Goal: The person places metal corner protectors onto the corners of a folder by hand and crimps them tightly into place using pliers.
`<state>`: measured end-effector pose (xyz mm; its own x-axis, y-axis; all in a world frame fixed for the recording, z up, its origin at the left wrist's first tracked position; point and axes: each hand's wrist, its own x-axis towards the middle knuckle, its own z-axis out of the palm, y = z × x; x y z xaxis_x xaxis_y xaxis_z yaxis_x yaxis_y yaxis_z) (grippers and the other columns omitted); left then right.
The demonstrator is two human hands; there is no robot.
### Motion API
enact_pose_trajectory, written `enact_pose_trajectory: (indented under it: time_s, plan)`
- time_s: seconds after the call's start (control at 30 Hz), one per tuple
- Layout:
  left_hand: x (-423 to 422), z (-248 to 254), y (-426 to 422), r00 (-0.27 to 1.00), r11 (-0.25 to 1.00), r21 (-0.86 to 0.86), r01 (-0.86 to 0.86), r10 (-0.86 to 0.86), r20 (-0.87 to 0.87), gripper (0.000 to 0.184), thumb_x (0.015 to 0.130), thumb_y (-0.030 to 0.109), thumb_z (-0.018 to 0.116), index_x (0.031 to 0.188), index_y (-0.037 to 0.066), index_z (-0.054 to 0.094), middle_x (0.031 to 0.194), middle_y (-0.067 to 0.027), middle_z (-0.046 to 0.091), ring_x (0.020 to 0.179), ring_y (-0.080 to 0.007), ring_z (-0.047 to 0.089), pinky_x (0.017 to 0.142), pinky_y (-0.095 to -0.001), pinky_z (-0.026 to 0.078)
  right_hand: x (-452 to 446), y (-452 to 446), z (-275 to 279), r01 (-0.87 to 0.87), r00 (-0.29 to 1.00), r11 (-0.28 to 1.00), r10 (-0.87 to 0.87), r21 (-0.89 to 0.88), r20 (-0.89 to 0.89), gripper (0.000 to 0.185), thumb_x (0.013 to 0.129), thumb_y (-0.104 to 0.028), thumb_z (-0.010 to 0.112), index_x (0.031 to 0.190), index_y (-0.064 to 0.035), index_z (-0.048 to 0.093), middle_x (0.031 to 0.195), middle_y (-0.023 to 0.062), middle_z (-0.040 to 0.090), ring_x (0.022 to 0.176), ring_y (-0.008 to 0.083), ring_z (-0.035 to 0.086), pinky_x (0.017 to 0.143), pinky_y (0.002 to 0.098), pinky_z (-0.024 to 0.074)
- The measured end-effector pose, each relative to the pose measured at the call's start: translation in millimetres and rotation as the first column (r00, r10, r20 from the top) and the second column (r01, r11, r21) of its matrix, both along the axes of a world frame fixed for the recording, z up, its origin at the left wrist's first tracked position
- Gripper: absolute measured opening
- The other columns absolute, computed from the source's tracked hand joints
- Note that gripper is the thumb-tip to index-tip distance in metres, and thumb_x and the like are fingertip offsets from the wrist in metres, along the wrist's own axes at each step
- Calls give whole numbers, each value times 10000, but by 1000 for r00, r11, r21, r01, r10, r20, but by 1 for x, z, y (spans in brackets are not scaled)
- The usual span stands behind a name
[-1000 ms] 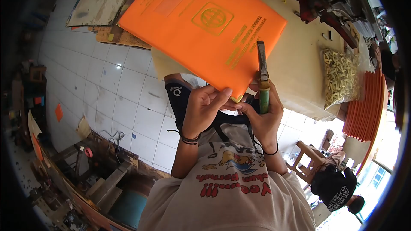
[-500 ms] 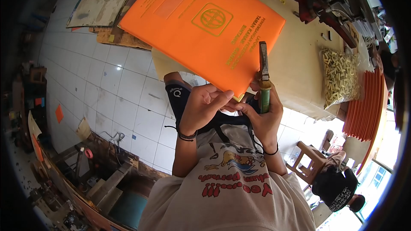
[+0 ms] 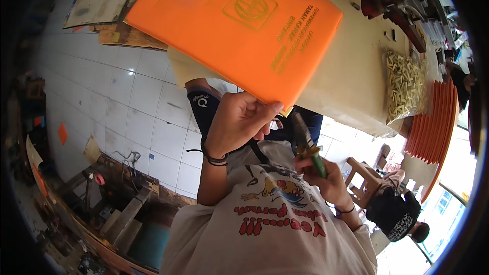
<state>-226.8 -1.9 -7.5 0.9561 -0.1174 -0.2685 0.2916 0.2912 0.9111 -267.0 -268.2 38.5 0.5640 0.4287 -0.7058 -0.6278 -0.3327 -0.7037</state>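
Note:
An orange folder (image 3: 244, 30) with gold lettering and a round gold emblem lies partly on the work table, its near corner reaching past the edge. My left hand (image 3: 239, 122) pinches that corner, thumb on top. A small gold metal corner piece (image 3: 288, 111) sits on the tip of the folder, beside my thumb. Lower right, my right hand (image 3: 326, 175) grips green-handled pliers (image 3: 310, 150), apart from the folder. Their metal jaws point up toward the corner. Motion blurs the tool, so I cannot tell whether its jaws are closed.
A clear bag of small gold metal pieces (image 3: 405, 86) lies on the table (image 3: 351, 71) to the right. Beside it stands a stack of orange folders (image 3: 433, 122). Dark red machinery (image 3: 379, 2) is at the back. A person in black (image 3: 395, 211) sits near a wooden stool (image 3: 362, 181).
My right hand has moved from the folder's corner down and right with the pliers, which now tilt. My left hand still holds the corner. The view has shifted slightly.

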Motion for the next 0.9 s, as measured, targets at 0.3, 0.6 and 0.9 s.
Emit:
enact_pose_trajectory:
  time_s: [0.3, 0.6, 0.9]
  plan:
    - [3, -1, -16, 998, 996, -62, -62, 62, -7, 257, 954, 222, 669, 957, -35, 663, 650, -58, 668, 546, -79, 642, 459, -195, 471, -5, 1, 25, -98, 985, 994, 103, -43, 138, 401, 896, 60, 567, 1290, -15, 581, 1350, 76, 588, 1247, 181, 550, 1032, 316, 424]
    - [5, -3, -15, 999, 998, -55, -35, 37, 33, 272, 961, 217, 656, 991, -54, 661, 778, -119, 724, 660, -126, 701, 551, -230, 545, 40, -18, 27, -327, 897, 905, 388, -272, 212, 447, 868, 146, 520, 1293, 20, 579, 1327, 108, 602, 1206, 159, 549, 1026, 312, 402]
    - [1, -4, -18, 996, 986, -144, -85, 87, 7, 273, 969, 206, 644, 999, -65, 662, 813, -145, 729, 733, -166, 728, 645, -256, 587, 76, -22, 33, -446, 851, 851, 499, -276, 163, 554, 826, 59, 540, 1371, -38, 519, 1159, 87, 693, 983, 169, 646, 903, 309, 491]
